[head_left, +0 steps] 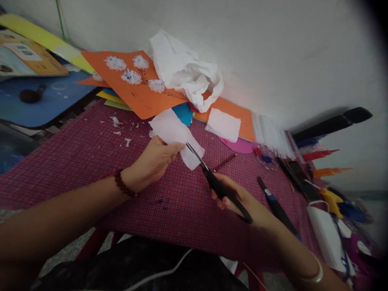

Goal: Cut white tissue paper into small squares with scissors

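The left hand [157,159] pinches a tissue [174,131], thumb on top and fingers closed under its near edge. The tissue is held flat just in front of the near edge of the orange sheet [142,99], above the red checked cloth [91,157].

The right hand [239,198] is farther from the orange sheet, toward the person. Its fingers are closed through and around the black handles of the scissors [218,182]. The blades point back toward the orange sheet and are slightly parted, with the tips over the tissue's right edge. Whether they bite into it I cannot tell.

A bead bracelet [123,184] sits on the left wrist and a pale bangle [315,275] on the right.

The orange sheet lies tilted against the wall and carries at least 4 white tufts [131,76]. Crumpled white paper [184,70] rests on its right part. A folded white square [223,124] lies just right of it, on a second orange strip. A blue sheet [183,113] pokes out from under its near corner. White scraps [117,121] are scattered on the cloth just in front of its left part. A pencil [226,161] and, beyond that, a dark pen [274,204] lie on the cloth well to its right and nearer the person.
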`<state>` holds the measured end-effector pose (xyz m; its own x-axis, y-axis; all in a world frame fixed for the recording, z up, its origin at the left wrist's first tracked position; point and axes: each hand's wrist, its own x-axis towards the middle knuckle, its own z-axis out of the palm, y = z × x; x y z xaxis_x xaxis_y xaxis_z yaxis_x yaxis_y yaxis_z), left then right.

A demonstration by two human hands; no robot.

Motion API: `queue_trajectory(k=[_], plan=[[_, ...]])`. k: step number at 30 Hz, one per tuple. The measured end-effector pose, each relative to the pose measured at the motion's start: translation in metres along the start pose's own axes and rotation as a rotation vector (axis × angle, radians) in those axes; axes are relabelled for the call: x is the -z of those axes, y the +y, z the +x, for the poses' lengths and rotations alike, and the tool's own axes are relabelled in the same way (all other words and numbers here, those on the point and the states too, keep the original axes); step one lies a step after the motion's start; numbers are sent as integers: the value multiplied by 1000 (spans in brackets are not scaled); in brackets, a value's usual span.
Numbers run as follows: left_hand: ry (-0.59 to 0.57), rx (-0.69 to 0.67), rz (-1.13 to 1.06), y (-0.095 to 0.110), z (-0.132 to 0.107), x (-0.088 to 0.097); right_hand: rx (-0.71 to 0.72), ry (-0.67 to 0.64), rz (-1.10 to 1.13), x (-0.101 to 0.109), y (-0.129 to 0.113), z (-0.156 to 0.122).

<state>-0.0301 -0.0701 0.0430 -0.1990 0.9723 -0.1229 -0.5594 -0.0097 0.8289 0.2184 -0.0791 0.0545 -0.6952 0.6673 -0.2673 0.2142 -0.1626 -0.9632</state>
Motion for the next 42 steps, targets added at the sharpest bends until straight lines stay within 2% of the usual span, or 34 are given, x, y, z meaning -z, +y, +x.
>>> queue_trajectory(k=[3,10,18,23,36,42], plan=[[-1,3,-15,-1,-1,-1,2,-46,-19,1,-3,1],[10,24,-42,0,-1,0,-33,-94,57,13,10,-10],[20,101,-133,3,-4,-3,-4,-122,104,7,15,-4],[3,101,-111,0,-7,-4,12,-79,136,4,22,-2],[-44,142,-52,-3,-12,-5,24,-26,140,-6,22,10],[-78,145,-26,-4,-12,-4,-22,48,132,-13,17,9]])
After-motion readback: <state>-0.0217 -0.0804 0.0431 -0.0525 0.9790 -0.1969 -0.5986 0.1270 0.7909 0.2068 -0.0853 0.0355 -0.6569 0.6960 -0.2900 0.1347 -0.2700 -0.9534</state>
